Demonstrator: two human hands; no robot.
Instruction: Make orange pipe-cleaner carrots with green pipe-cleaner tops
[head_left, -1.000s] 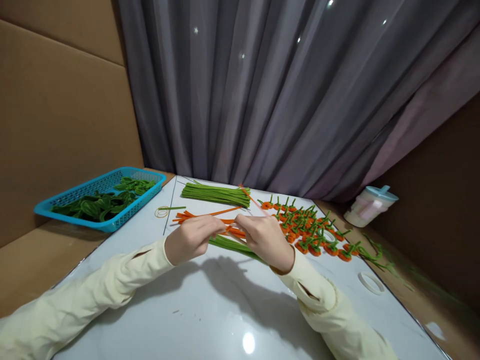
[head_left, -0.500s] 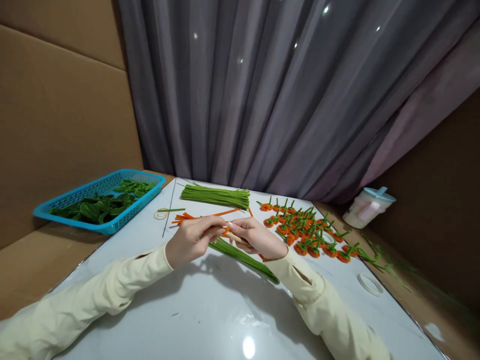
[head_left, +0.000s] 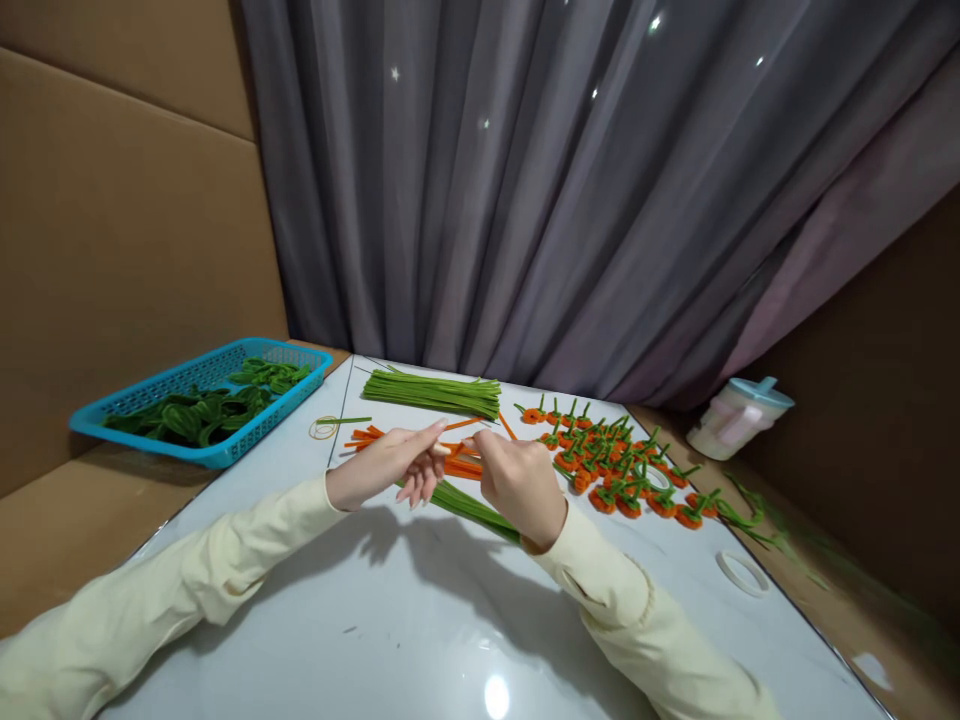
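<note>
In the head view, the left hand [head_left: 390, 465] is half spread, thumb apart from loosely bent fingers, above the orange bundle [head_left: 465, 468]. Just beside it, the right hand [head_left: 523, 482] is curled, seemingly pinching an orange strip [head_left: 508, 427] that shows behind its knuckles, though the fingertips are partly hidden. Green stems [head_left: 476, 510] lie below both hands; orange flowers [head_left: 602, 498] stand to the right.
</note>
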